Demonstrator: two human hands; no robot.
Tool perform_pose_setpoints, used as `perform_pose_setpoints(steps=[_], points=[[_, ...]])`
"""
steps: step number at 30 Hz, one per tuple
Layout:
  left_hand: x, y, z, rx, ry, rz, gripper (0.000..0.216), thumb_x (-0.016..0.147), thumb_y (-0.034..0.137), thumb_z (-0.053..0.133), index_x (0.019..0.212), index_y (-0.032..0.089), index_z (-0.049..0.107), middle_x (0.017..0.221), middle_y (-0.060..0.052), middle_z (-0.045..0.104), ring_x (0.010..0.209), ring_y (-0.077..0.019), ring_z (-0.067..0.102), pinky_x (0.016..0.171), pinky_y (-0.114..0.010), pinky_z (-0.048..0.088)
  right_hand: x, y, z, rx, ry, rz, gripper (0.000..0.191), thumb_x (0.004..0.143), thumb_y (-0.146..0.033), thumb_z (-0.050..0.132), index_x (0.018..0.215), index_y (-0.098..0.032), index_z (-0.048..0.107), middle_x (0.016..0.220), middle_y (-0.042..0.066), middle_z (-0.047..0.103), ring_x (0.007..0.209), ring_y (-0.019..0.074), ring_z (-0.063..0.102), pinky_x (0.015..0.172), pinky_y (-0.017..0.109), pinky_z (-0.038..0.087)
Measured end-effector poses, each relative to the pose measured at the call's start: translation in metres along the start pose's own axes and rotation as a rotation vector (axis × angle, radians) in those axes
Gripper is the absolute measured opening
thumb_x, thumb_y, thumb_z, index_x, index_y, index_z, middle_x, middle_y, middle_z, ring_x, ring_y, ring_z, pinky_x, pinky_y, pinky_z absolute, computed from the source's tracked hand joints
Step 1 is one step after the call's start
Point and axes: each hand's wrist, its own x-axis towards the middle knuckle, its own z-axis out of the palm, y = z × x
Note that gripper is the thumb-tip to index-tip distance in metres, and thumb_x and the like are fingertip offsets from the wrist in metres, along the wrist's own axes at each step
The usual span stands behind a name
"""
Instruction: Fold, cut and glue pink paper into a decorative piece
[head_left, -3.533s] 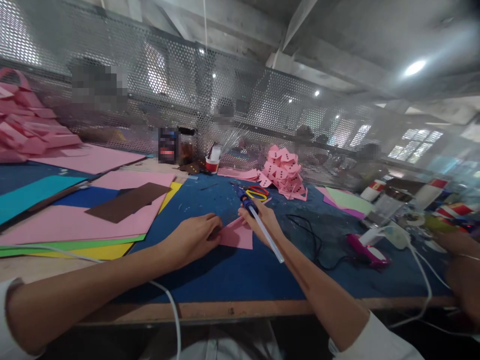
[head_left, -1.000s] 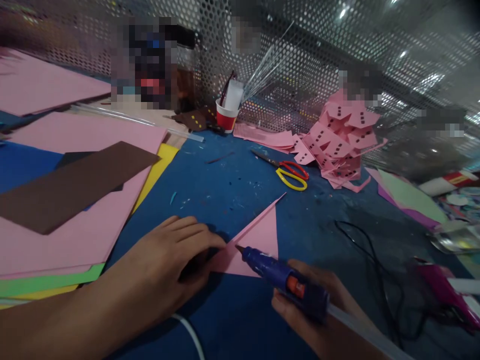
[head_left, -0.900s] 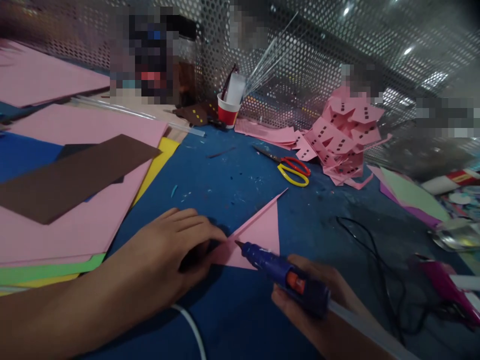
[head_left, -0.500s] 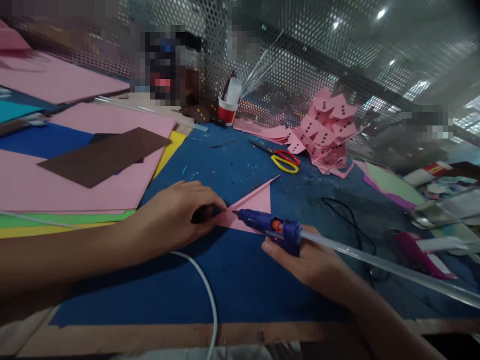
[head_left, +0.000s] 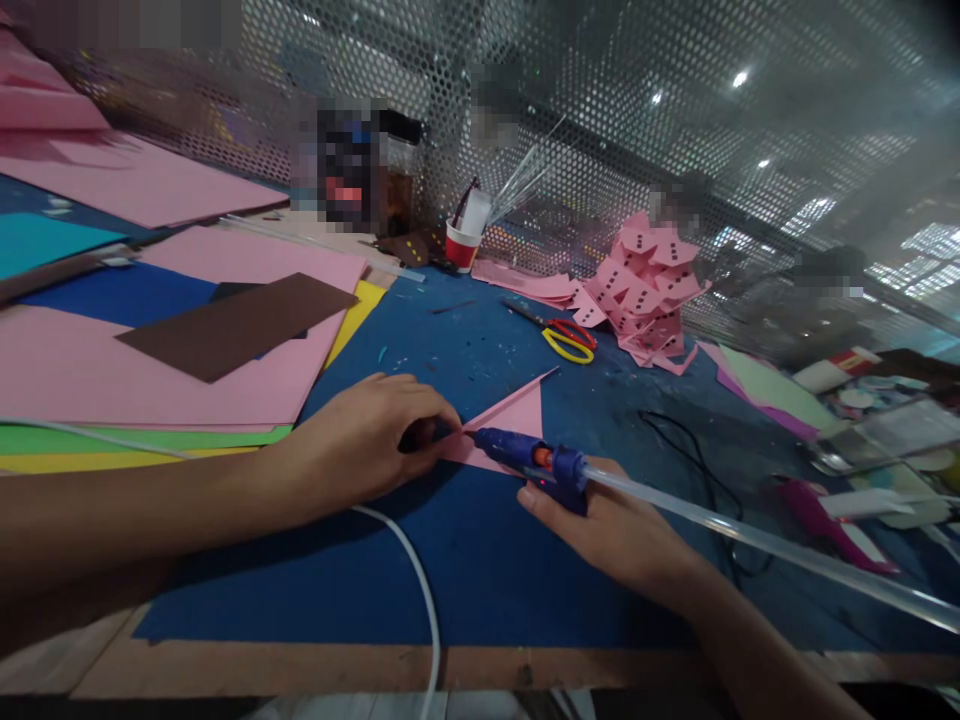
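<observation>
My right hand [head_left: 600,525] is wrapped round a blue hot glue gun [head_left: 517,452], with a long clear glue stick [head_left: 697,515] trailing out of its back to the right. The gun's dark nozzle points left and reaches the fold of a pink piece of paper [head_left: 525,412], which narrows to a thin tip at the upper right. At the paper's left corner, my left hand [head_left: 390,430] pinches the edge between thumb and fingers. Part of the paper is hidden behind the gun and my left fingertips.
Scissors [head_left: 570,342] with red and yellow handles lie beyond the paper. Pink cut pieces [head_left: 645,290] are heaped behind them. Coloured sheets with a brown strip [head_left: 240,325] fill the left. A white cord [head_left: 416,565] crosses the front; a red-and-white cup [head_left: 463,245] stands at the back.
The view has shifted slightly, so the background sits lower in the picture. Both hands keep their grip, and the nozzle stays at the pink paper's fold near my left fingertips.
</observation>
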Motion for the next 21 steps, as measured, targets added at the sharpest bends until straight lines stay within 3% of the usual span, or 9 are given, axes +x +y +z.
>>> perform_pose_setpoints(steps=[10, 21], points=[[0.0008, 0.0023, -0.0015, -0.022, 0.0, 0.001, 0.013, 0.091, 0.03, 0.062, 0.099, 0.027, 0.072, 0.078, 0.002, 0.066, 0.08, -0.0172, 0.06, 0.077, -0.028, 0.039, -0.001, -0.0084, -0.0063, 0.019, -0.042, 0.035, 0.027, 0.094, -0.045, 0.057, 0.098, -0.024, 0.073, 0.082, 0.001, 0.071, 0.073, 0.0185, 0.065, 0.064, 0.026, 0.043], [0.0016, 0.001, -0.0001, -0.038, 0.002, 0.009, 0.015, 0.09, 0.032, 0.061, 0.099, 0.027, 0.073, 0.076, 0.002, 0.065, 0.077, -0.0165, 0.059, 0.076, -0.029, 0.039, -0.0019, -0.0044, -0.0023, 0.042, -0.003, 0.05, 0.027, 0.092, -0.046, 0.059, 0.099, -0.024, 0.072, 0.083, 0.002, 0.071, 0.075, 0.0186, 0.065, 0.063, 0.025, 0.042]])
